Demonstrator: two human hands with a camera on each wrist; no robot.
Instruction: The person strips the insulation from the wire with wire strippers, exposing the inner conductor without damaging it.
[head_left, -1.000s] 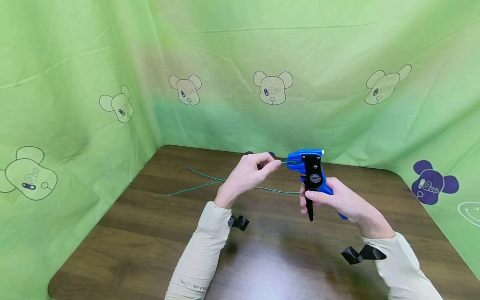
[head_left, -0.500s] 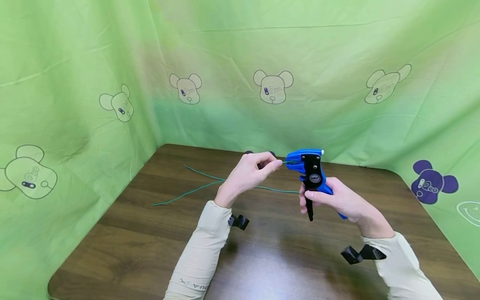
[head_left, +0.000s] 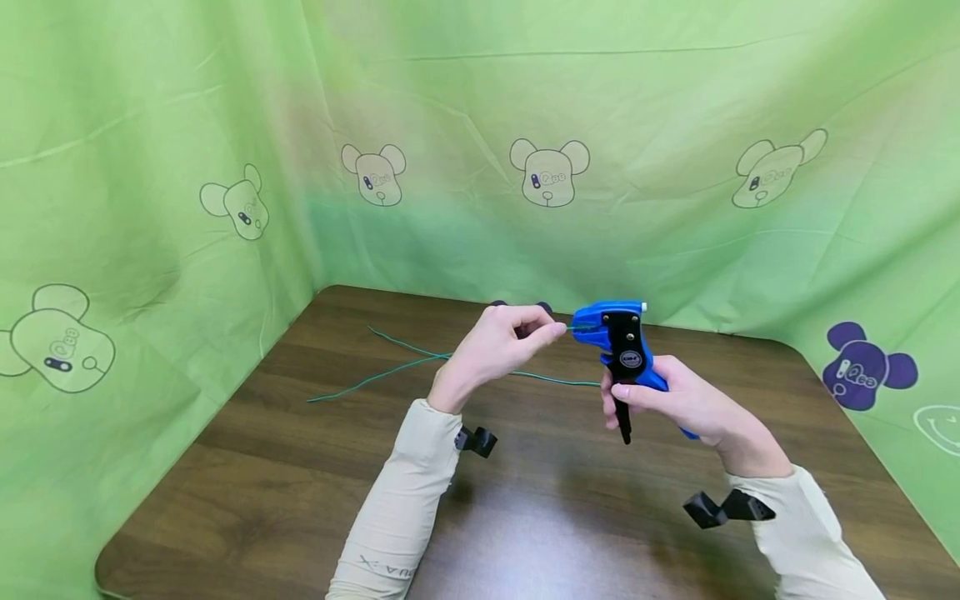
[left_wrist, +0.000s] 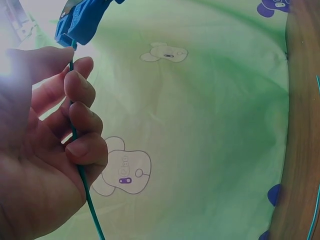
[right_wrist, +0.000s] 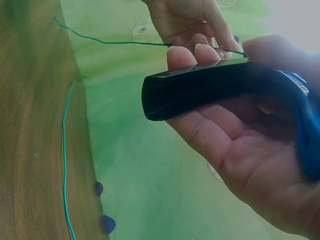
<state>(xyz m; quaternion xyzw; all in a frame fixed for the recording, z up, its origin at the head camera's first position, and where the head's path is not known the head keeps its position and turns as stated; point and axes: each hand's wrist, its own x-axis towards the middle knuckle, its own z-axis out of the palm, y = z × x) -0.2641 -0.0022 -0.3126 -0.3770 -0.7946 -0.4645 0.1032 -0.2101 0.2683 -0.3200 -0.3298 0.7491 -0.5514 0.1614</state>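
In the head view, my left hand (head_left: 491, 346) pinches a green wire (head_left: 367, 383) between thumb and forefinger. The wire's short front end enters the blue nose of a blue-and-black wire stripper (head_left: 625, 340). My right hand (head_left: 686, 400) grips that tool upright by its handles. In the left wrist view, the held wire (left_wrist: 90, 200) passes along the curled fingers, its tip hidden inside the tool's nose. The right wrist view has the black handle (right_wrist: 195, 90) lying across my right fingers. Another green wire (head_left: 555, 380) lies on the table behind my hands, partly hidden by them.
A brown wooden table (head_left: 247, 508) with rounded corners carries the work. Green cloth (head_left: 465, 100) printed with bear heads hangs behind and at both sides. Each wrist wears a black camera mount, one at the left cuff (head_left: 477, 442), one at the right cuff (head_left: 727, 508).
The held wire's trailing end swings, dropping and then rising slightly. Both hands and the wire stripper stay almost still, with only a slight shift in the view.
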